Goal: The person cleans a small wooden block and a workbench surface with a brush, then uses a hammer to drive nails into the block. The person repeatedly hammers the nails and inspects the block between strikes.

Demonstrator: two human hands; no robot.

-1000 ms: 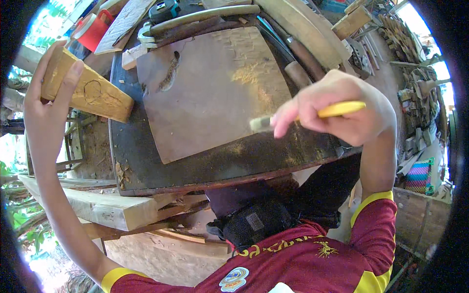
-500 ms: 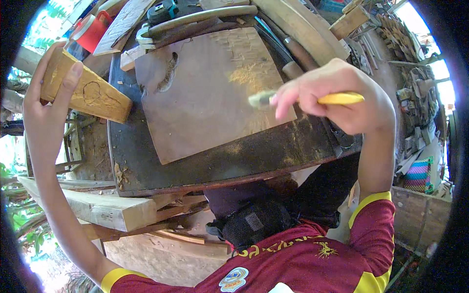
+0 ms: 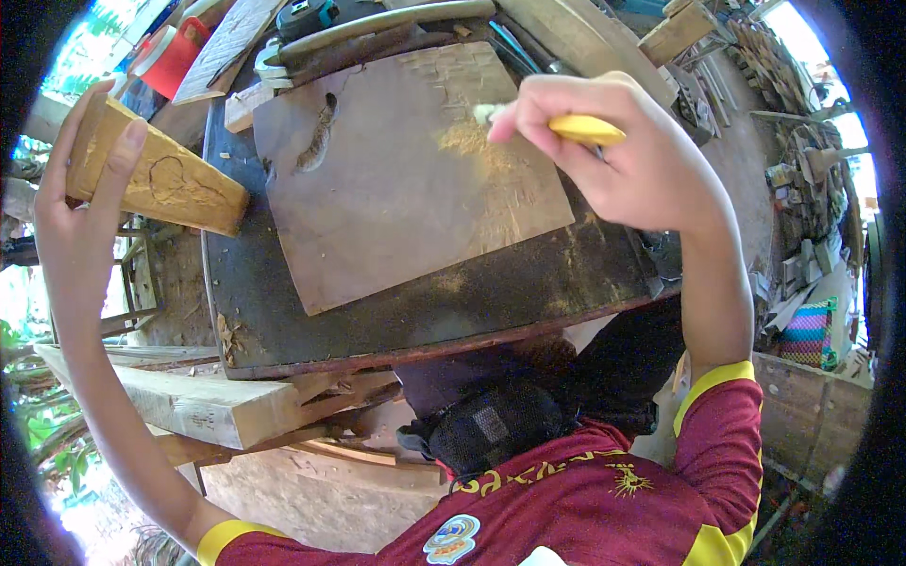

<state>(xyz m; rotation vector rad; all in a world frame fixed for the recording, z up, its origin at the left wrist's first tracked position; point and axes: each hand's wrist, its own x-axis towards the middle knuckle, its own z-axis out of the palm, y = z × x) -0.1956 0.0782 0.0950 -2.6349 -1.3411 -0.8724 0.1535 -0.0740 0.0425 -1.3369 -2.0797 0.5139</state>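
Note:
My left hand (image 3: 80, 203) holds up a light wooden block (image 3: 156, 174) with a carved outline on its face, off the left side of the workbench. My right hand (image 3: 623, 151) grips a yellow-handled brush (image 3: 566, 124), its pale bristles touching the upper part of a brown flat board (image 3: 396, 179). Sawdust lies on that board under and below the bristles. The board rests on a dark bench top (image 3: 453, 302).
Long tools and wooden handles (image 3: 377, 24) lie along the bench's far edge, with a red container (image 3: 175, 57) at the far left. Pale planks (image 3: 198, 401) stick out below the bench. Cluttered wood pieces and a striped bag (image 3: 812, 330) are at the right.
My right hand has moved the brush up and away across the board, from its right edge to its upper part. The left hand keeps the block raised.

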